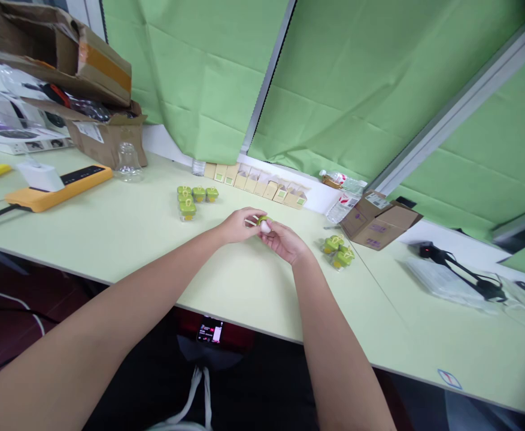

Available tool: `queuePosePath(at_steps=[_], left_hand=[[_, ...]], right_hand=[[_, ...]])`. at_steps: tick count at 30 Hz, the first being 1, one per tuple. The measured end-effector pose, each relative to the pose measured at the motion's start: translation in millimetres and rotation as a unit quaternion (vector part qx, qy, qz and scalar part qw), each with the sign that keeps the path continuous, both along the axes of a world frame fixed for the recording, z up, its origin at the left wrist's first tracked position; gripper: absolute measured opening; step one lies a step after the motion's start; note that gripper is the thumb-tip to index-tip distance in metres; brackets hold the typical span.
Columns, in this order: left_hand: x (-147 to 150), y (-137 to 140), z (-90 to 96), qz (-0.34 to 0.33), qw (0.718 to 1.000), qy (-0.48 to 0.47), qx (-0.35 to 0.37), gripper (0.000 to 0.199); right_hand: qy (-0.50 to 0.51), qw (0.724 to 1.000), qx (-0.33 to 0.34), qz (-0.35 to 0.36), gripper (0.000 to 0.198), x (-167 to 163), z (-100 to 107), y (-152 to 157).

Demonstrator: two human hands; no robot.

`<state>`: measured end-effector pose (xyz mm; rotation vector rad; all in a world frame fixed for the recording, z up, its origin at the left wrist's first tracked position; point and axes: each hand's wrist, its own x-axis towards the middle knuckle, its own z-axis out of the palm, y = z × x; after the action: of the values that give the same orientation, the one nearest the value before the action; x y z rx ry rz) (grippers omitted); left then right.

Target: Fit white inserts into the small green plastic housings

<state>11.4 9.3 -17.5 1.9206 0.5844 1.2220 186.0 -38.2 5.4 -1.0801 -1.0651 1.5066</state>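
Note:
Above the middle of the table, both hands meet around a small green-lidded container (263,220), partly hidden by the fingers. A rounded whitish part of it shows between the fingertips. My left hand (240,226) grips it from the left with curled fingers. From the right, my right hand (285,240) pinches it between thumb and fingers. A group of similar little clear containers with green lids and yellow contents (187,207) stands to the left of my hands. More of these green-lidded containers (343,256) sit to the right.
Small open cartons (257,182) line the table's back edge. An orange power strip (60,188), a clear plastic bottle (129,163) and cardboard boxes (105,140) occupy the left. Toward the right are a cardboard box (379,221), plastic bottles (343,203) and a black device on plastic bags (464,275).

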Motion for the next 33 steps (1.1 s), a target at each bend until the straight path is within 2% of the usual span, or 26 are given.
queuePosePath(at_steps=[4,9,16,23,33], left_hand=[[0.4,-1.4,-0.5,-0.002,1.000,-0.004,-0.002,0.040],[-1.0,-6.0,1.1,0.020,0.999,0.020,0.039,0.042],[-1.4,-7.3,3.4,0.030,0.996,0.041,0.068,0.043],[0.6,-8.7,3.9,0.016,0.997,0.041,0.057,0.044],[0.3,-12.0,1.9,-0.018,0.998,0.053,0.036,0.053]], right_hand=[[0.006,1.000,0.000,0.011,0.021,-0.1,0.2,-0.8],[-0.013,0.999,0.013,0.034,0.022,-4.2,-0.9,-3.2],[-0.061,0.998,0.015,0.021,0.025,-8.6,0.6,-4.2],[-0.062,0.998,0.010,0.000,0.022,-11.0,-0.9,-0.6],[-0.147,0.989,-0.003,-0.035,0.016,-12.9,-2.4,0.1]])
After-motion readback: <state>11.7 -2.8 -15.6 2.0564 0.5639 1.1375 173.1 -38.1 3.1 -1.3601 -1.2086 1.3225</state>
